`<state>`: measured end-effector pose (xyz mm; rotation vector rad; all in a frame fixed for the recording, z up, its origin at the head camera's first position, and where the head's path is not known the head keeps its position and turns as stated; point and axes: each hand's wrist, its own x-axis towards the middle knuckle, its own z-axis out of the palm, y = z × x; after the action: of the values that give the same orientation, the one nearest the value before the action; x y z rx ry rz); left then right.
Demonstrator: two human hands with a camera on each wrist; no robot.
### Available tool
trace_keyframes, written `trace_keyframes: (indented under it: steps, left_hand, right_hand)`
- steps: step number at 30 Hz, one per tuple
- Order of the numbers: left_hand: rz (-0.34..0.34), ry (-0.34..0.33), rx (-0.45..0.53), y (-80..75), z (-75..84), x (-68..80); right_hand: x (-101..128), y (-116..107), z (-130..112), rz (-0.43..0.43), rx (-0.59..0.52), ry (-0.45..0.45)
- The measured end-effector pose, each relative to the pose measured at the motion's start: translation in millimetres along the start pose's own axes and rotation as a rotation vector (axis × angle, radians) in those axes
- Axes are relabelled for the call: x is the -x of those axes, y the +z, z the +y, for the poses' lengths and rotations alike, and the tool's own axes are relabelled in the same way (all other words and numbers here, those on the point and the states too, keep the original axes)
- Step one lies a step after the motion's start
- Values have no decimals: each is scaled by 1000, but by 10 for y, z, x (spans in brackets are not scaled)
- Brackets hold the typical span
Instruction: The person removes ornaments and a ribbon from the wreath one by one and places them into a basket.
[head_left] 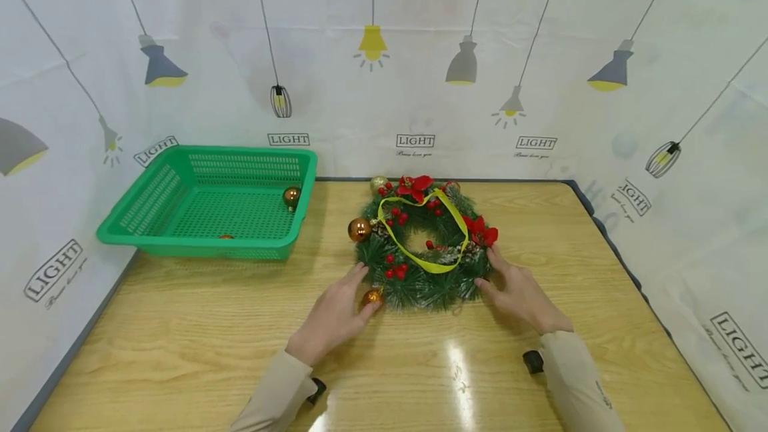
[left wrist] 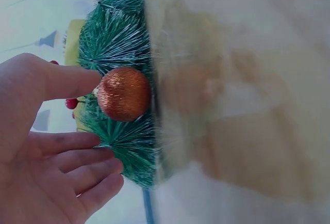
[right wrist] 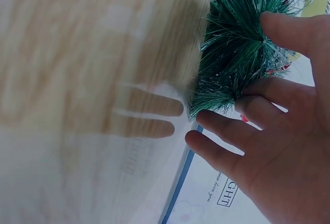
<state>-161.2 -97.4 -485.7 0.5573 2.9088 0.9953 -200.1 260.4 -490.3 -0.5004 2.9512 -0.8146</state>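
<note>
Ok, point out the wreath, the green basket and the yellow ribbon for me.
wreath (head_left: 420,285), head view, near green needles.
green basket (head_left: 198,239), head view, front rim.
yellow ribbon (head_left: 447,209), head view, right strand of the loop.

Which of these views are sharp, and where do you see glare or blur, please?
Head view: sharp, with bright glare streaks on the table in front of the wreath. Left wrist view: the glitter ball is crisp, the tabletop behind smeared. Right wrist view: the wood is blurred, though it mirrors the right hand's fingers.
</note>
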Motion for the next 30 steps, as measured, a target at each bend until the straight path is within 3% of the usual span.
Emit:
trace_keyframes:
  steps: [6, 14, 21, 30]
  left_hand:
    - [26, -5, 55, 73, -32, -3]
    - [61, 45, 65, 137, -31, -31]
    - [52, -9, 123, 73, 6, -14]
    - [116, 54, 112, 32, 78, -23]
  right_hand:
    - [9, -12, 10, -7, 4, 6]
    - [17, 3, 10, 11, -1, -31]
    - [15, 9, 1, 11, -8, -39]
    - [19, 5, -1, 10, -33, -24]
